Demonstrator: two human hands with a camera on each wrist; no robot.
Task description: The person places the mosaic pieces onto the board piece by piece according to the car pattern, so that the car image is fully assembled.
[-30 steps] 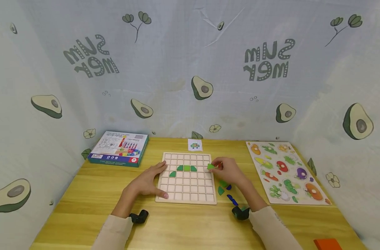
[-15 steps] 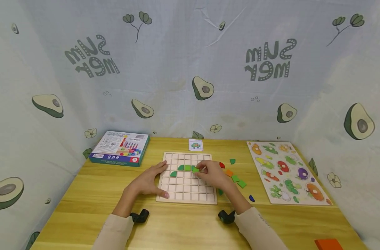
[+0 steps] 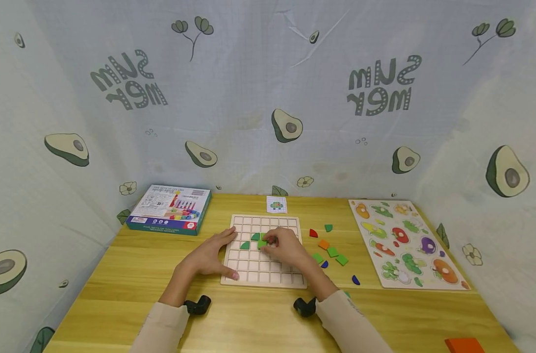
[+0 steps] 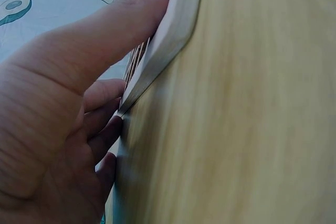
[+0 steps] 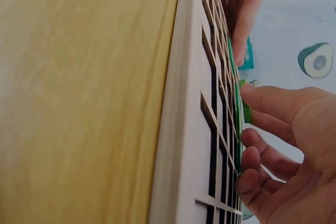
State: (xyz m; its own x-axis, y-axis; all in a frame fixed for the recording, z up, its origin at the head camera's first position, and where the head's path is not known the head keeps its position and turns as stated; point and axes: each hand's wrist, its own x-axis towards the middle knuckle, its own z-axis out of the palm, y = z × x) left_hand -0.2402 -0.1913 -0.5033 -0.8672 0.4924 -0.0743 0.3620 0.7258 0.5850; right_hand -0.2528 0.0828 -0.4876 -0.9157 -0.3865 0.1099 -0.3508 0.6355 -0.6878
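A wooden grid board point(image 3: 263, 274) lies on the table. My left hand point(image 3: 210, 256) steadies its left side, fingers at the left edge and thumb extended over the near-left corner. Between thumb and fingertips my right hand point(image 3: 289, 249) pinches a light green square tile point(image 3: 261, 244), low over the middle of the grid. In the right wrist view this tile point(image 5: 247, 112) is right at the grid surface. Left of it, green quarter-circle pieces point(image 3: 244, 245) sit in cells. Right-hand fingers cover part of the row of green pieces behind.
Loose green squares point(image 3: 332, 252), an orange square point(image 3: 323, 244), a red quarter-circle point(image 3: 313, 233) and blue pieces point(image 3: 355, 280) lie right of the board. A pattern card point(image 3: 276, 204) is behind it. A toy box point(image 3: 168, 210) stands back left, a vegetable puzzle point(image 3: 409, 245) right.
My right hand has moved left from the board's right edge to mid-grid with the green tile, uncovering loose pieces on the table. The left hand stays in place.
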